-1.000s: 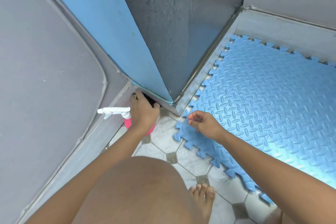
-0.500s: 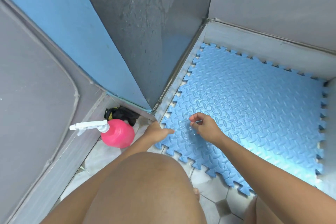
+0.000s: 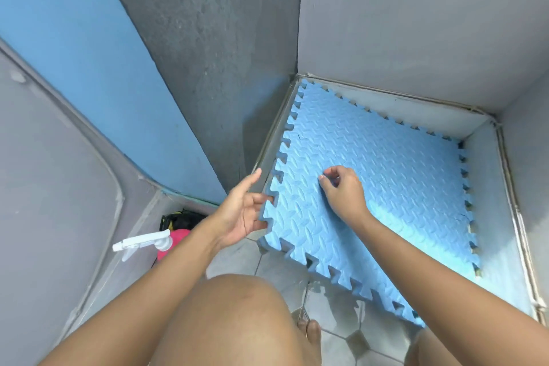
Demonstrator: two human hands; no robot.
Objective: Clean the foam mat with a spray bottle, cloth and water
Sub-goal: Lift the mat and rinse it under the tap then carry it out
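Note:
The blue foam mat (image 3: pixel 386 187) with jigsaw edges lies on the floor in a walled corner. Its near-left corner looks slightly raised. My left hand (image 3: pixel 240 211) is at that corner, palm turned up and thumb spread away, fingertips tucked against the edge tabs. My right hand (image 3: pixel 344 190) rests on top of the mat, fingers curled in and thumb meeting forefinger; I cannot tell whether anything small is pinched there. The pink spray bottle (image 3: pixel 175 239) with a white trigger head stands on the floor at left, partly behind my left forearm. A dark cloth (image 3: pixel 178 217) lies bunched behind it.
Grey walls close in the mat on the far and right sides, with a raised ledge (image 3: pixel 416 110) along them. A blue and dark grey panel (image 3: pixel 178 83) leans at left. Wet tiled floor (image 3: pixel 335 306) lies in front, with my knee and bare toes on it.
My left hand let go of the spray bottle and moved right to the mat's corner. My view swung right, and my right hand slid further onto the mat.

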